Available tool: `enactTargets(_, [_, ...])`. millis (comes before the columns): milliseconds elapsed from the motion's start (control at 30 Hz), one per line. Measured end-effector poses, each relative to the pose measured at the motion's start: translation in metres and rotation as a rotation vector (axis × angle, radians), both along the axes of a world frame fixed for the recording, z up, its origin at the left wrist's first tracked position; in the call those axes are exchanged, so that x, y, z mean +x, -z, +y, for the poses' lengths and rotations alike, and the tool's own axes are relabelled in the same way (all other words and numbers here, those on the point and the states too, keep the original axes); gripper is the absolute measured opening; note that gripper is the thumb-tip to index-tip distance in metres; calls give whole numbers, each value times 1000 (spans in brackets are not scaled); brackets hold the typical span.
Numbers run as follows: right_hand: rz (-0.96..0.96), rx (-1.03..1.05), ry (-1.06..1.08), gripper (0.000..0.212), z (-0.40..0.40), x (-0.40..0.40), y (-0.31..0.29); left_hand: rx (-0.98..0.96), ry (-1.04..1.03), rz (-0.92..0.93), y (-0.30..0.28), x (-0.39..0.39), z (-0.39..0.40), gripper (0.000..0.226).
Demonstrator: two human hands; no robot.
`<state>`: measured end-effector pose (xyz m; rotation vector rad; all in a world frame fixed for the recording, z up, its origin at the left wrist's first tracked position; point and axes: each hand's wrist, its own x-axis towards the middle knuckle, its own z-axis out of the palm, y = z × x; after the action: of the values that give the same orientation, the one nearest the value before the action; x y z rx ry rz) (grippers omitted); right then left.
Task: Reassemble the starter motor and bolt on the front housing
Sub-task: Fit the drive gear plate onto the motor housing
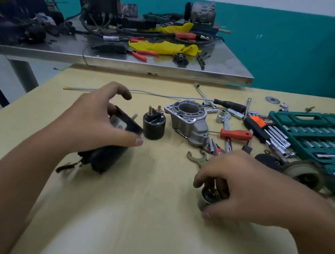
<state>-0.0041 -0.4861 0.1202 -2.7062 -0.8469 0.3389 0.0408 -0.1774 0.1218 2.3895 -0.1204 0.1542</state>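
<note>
On the pale wooden desk the left hand grasps the black motor body, thumb and fingers curled around its upper end, the cylinder tilted with its lower end near the desk and a frayed braided lead trailing from it. The right hand is curled around a small round metal part, pinching it just above the desk; the part is blurred and cannot be named more closely. Between and beyond the hands the black solenoid stands upright with two copper studs on top, and just beside it, to the right, lies the silver front housing, its round opening facing up. A forked lever lies near the right hand. Further right are a red-handled screwdriver, a set of hex keys in an orange-and-black holder, loose sockets, and an open green socket case. A round dark end piece sits by the case's near edge. Behind the desk stands a steel desk carrying yellow rags, pliers and cables.
</note>
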Motion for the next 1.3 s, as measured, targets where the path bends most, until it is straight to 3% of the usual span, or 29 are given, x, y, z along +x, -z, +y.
enactTargets(133, [-121, 80, 42, 36, 11, 2, 7, 302, 134, 63, 3, -6, -12, 88])
enactTargets(300, [-130, 147, 37, 53, 17, 1, 11, 326, 222, 116, 2, -7, -10, 90])
enactTargets(400, [-306, 406, 189, 53, -11, -4, -6, 328, 237, 135, -2, -11, -10, 101])
enactTargets(500, [-562, 699, 485, 24, -51, -15, -19, 308, 272, 123, -3, -10, -7, 112])
enactTargets(567, [-663, 675, 622, 9, -79, -18, -14, 358, 289, 100, -1, -10, -5, 119])
enactTargets(633, [-705, 462, 683, 20, -102, -22, -7, 448, 301, 57, 2, -8, -3, 122])
enactTargets(733, [-500, 137, 605, 57, -121, -27, 6, 519, 331, -126, 5, -6, -6, 115])
enactTargets(833, [-338, 52, 544, 78, -134, -28, 20, 466, 383, -552, 10, -11, -28, 82])
enactTargets(933, [-401, 148, 551, 70, -139, -24, 29, 381, 504, -778, 24, -35, -77, 47])
enactTargets(1067, [-498, 284, 581, 55, -142, -21, 33, 507, 627, -807, 45, -54, -123, 40])
enactTargets(1200, [-773, 513, 568, 49, -136, -26, 34, 385, 488, -859, 41, -51, -142, 39])
enactTargets(1267, [-948, 643, 505, 40, -123, -28, 30, 90, 454, -711, 34, -51, -153, 43])
enactTargets(1300, [-1026, 699, 440, 36, -114, -28, 26, -134, 439, -548, 29, -51, -158, 47])
